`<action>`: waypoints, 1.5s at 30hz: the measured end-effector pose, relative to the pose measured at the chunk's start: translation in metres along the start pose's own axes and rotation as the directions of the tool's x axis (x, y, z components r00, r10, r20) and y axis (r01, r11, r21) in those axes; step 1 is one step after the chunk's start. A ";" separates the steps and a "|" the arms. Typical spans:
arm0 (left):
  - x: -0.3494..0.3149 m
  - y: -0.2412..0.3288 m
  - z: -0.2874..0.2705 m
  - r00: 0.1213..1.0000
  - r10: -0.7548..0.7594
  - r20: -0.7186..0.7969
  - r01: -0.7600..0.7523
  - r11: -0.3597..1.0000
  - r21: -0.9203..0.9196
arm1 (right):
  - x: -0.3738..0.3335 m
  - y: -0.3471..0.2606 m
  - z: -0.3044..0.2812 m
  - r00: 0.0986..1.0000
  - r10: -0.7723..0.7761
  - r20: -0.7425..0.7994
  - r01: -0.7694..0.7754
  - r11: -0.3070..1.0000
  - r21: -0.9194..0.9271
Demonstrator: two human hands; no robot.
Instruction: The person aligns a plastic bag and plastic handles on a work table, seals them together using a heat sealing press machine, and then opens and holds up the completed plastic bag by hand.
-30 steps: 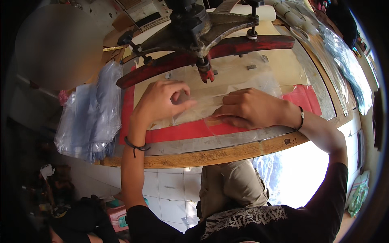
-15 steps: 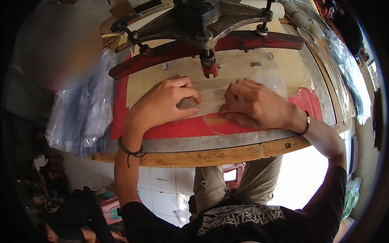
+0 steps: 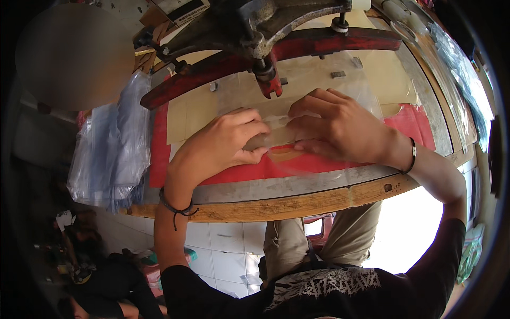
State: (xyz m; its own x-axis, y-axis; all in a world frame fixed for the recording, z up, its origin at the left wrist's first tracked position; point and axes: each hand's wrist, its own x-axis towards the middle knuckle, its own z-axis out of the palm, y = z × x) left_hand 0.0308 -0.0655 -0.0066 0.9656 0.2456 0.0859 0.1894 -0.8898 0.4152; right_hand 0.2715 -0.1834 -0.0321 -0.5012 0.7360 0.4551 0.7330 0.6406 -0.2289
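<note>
My left hand (image 3: 226,135) bends over the work table, thumb and fingers pinched on the near edge of a thin clear plastic sheet (image 3: 277,125). Just across a small gap, my right hand (image 3: 342,130) curls its fingers and thumb at the same sheet; its fingertips are slightly blurred. Beneath the plastic lie a tan sheet (image 3: 181,118) and, nearer to me, a red sheet (image 3: 234,174). Above my hands hangs a machine with a curved red bar (image 3: 199,82) and a red forked tip (image 3: 272,89).
A stack of clear plastic sleeves (image 3: 109,154) hangs over the table's left side. The wooden table edge (image 3: 271,210) runs before my legs. More plastic (image 3: 451,58) lies far right. A cardboard box (image 3: 186,11) stands at the back. Another person (image 3: 114,287) is low at the left.
My two hands have shifted slightly over the sheet, with the fingertips still close together. The whole view has tilted a little, moving the machine up and left in the picture.
</note>
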 end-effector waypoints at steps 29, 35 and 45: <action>-0.001 -0.013 0.002 0.999 -0.006 -0.053 -0.001 0.991 -0.131 | 0.011 0.009 0.004 0.992 0.121 -0.040 -0.117 0.989 0.093; 0.003 -0.009 0.003 0.996 -0.066 -0.055 0.049 0.962 -0.268 | 0.010 0.007 0.000 0.991 0.134 0.005 -0.135 0.989 0.061; 0.008 -0.011 0.002 0.959 -0.267 0.090 0.281 0.879 -0.385 | 0.011 0.011 0.005 0.973 0.230 0.030 -0.231 0.970 0.071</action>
State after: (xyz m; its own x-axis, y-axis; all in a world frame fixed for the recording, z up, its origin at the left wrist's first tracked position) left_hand 0.0369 -0.0546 -0.0120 0.8919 0.4385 -0.1104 0.3692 -0.5650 0.7379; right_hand 0.2713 -0.1672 -0.0335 -0.3327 0.8698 0.3645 0.7945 0.4667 -0.3886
